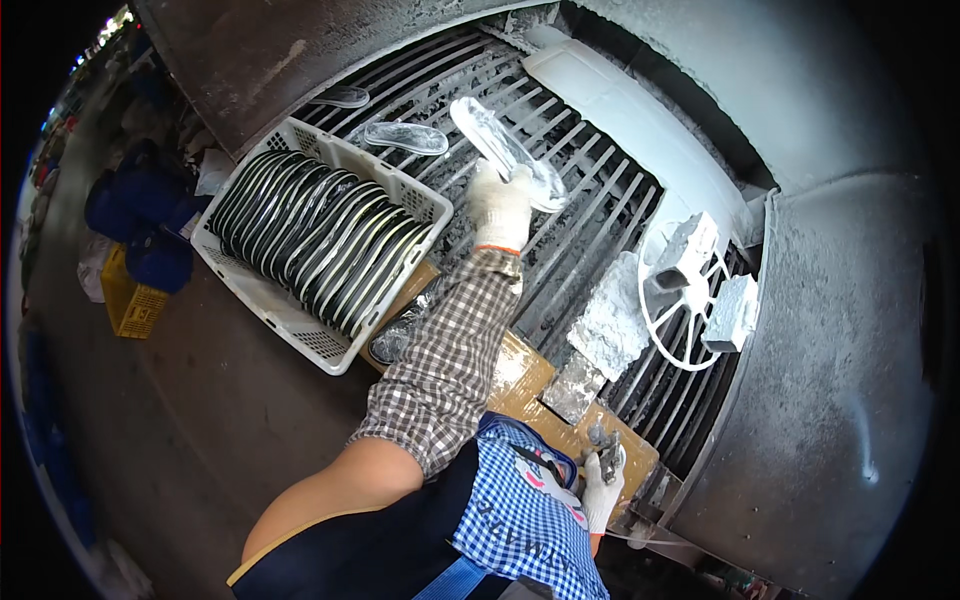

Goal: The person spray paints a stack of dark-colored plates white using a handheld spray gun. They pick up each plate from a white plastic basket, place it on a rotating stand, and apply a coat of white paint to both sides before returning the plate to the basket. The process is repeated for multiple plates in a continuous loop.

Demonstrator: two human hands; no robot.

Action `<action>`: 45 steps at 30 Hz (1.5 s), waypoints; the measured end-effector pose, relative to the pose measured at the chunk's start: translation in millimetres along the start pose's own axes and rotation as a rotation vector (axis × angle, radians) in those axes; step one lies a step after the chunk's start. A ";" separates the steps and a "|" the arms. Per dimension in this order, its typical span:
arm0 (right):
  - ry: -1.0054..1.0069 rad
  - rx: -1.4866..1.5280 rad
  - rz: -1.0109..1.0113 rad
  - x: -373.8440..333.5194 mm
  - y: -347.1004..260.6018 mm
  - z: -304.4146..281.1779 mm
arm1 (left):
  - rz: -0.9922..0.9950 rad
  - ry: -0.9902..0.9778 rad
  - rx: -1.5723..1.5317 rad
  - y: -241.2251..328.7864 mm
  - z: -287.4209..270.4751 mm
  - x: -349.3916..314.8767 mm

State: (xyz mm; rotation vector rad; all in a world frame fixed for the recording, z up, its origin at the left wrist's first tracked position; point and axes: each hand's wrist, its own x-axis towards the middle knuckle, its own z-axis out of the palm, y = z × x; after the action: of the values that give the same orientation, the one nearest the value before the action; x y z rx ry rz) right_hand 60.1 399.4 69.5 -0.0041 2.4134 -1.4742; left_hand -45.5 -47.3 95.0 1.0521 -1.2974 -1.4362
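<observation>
My left hand (498, 208), in a white knitted glove with an orange cuff edge, is closed on the near end of a pale, shiny shoe sole (480, 124) over a slatted metal rack. Two more soles lie beyond the basket: a silvery sole (405, 138) and a darker sole (342, 97). Close to my apron, my right hand (602, 490), also gloved in white, is wrapped round a small spray gun (606, 452) crusted with grey. Its fingers are partly hidden.
A white plastic basket (335, 352) holds a row of black soles with pale edges. Brown cardboard (520, 375) lines the near edge of the slatted rack (560, 240). A white spoked wheel (655, 320) bears coated blocks (733, 312). Metal walls (840, 330) enclose the rack.
</observation>
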 end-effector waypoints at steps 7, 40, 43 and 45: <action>-0.001 0.065 0.064 4.0 20.2 -5.6 | -0.804 -0.181 -0.488 -92.2 12.8 -1.7; 0.025 0.064 0.070 14.7 10.0 6.2 | -0.206 -0.648 0.291 -144.4 -59.6 -66.1; -0.082 0.005 0.140 17.4 13.9 -2.7 | 0.009 -0.885 0.804 -114.9 -75.3 -75.6; -0.076 0.034 0.119 17.3 13.5 -1.1 | 0.132 -1.037 1.139 -104.9 -76.8 -78.0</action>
State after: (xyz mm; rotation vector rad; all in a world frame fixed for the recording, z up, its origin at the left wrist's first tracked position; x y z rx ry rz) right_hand 45.5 403.8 53.7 0.0881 2.2870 -1.4356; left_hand 38.6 15.5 -14.5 0.7890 -3.0793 -1.0753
